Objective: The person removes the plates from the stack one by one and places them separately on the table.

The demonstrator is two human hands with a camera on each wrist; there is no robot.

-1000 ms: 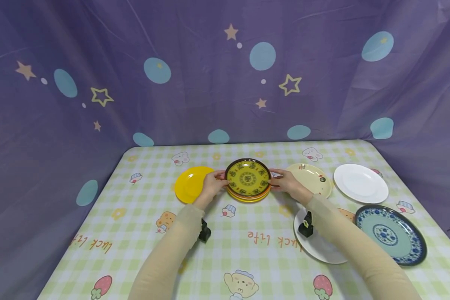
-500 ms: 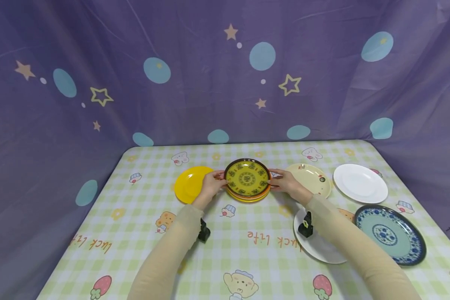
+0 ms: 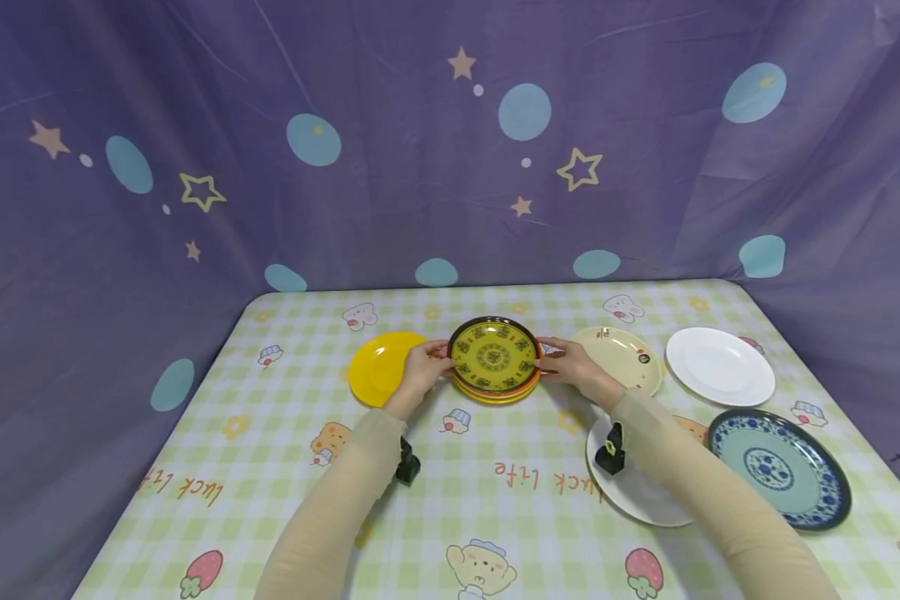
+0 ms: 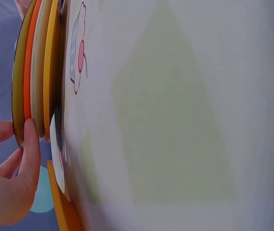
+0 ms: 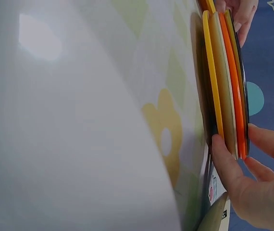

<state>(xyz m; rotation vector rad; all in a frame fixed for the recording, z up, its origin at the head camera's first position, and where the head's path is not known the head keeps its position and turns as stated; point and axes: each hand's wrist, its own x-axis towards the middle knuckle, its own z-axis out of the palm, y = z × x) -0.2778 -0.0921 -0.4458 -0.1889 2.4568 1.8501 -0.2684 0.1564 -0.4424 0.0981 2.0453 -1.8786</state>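
Your left hand (image 3: 422,369) and your right hand (image 3: 574,365) are partly open, their fingers and thumbs pinching the stack of plates (image 5: 227,86) by its edge, from opposite sides. This stack, with the patterned yellow-green plate (image 3: 494,357) on top, is between the yellow plate (image 3: 378,368) and the cream plate (image 3: 621,358) on the checked tablecloth (image 3: 528,529).
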